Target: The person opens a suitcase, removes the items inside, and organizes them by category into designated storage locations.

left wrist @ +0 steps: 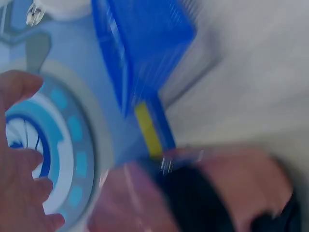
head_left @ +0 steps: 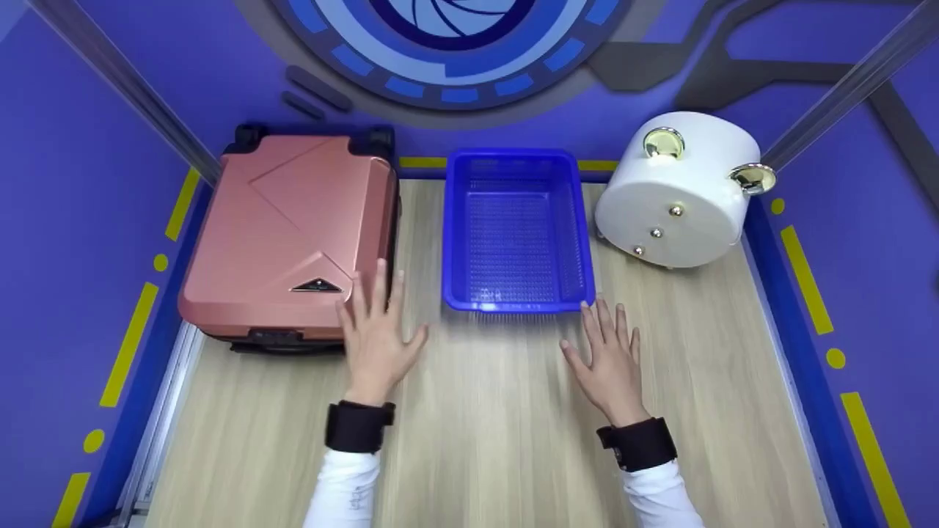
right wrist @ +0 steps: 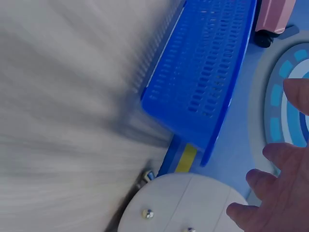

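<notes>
My left hand [head_left: 378, 345], fingers spread and straight, overlaps the lower right corner of a rose-pink suitcase [head_left: 279, 227] in the head view. My right hand [head_left: 609, 363] is spread too, its fingertips right by the near right corner of a blue plastic basket [head_left: 446, 235]. Nothing shows in either palm. The basket has perforated sides and a mesh floor with nothing lying in it. Part of the left hand [left wrist: 21, 179] and part of the right hand [right wrist: 282, 179] appear at the edges of their wrist views.
To the basket's right stands a white rounded object [head_left: 675, 191] with gold studs and two shiny gold round fittings. All three things are on a pale wood-grain surface [head_left: 484, 440]. Blue walls [head_left: 873, 293] with yellow stripes enclose it at the back and sides.
</notes>
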Demonstrator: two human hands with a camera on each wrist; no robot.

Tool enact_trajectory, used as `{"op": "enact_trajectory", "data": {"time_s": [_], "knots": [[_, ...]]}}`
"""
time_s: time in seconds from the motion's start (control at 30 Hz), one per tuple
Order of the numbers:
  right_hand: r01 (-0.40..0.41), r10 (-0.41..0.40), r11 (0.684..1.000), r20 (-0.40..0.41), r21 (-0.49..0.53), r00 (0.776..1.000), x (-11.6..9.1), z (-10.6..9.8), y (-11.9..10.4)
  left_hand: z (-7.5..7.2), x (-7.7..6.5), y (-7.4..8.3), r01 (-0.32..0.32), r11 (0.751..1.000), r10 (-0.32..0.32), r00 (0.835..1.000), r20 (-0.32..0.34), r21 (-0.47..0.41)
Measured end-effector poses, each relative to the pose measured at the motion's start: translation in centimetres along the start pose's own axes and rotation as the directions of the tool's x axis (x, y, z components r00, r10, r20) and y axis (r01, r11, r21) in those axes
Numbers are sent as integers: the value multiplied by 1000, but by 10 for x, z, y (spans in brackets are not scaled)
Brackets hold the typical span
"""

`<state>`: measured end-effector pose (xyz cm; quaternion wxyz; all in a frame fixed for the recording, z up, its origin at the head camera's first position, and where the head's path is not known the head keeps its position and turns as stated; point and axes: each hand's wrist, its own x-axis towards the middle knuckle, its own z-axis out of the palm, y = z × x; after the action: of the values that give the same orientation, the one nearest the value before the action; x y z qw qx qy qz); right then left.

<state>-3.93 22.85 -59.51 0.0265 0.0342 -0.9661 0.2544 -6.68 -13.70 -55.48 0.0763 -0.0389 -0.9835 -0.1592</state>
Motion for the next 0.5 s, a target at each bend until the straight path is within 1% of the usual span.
{"op": "enact_trajectory", "data": {"time_s": [0.07,0.2,0.3,0.33,0.4,0.5], "knots": [[18,-18,1000,-4,7,1000,-2,2,-6,-12,3,-16,9,1000,-9,1000,16,-3],[60,-60,998,-15,8,998,-6,6,-15,-34,8,-54,37,999,-36,997,70,-12],[92,-92,996,-22,8,996,-10,8,-20,-44,7,-82,65,998,-64,994,91,-10],[101,-101,995,-23,11,995,-11,9,-22,-45,6,-90,72,997,-70,994,85,-19],[114,-113,993,-23,18,993,-13,10,-25,-44,4,-103,76,996,-74,996,55,-38],[120,-119,992,-24,31,993,-17,12,-27,-34,-1,-113,51,995,-54,998,-30,-85]]}}
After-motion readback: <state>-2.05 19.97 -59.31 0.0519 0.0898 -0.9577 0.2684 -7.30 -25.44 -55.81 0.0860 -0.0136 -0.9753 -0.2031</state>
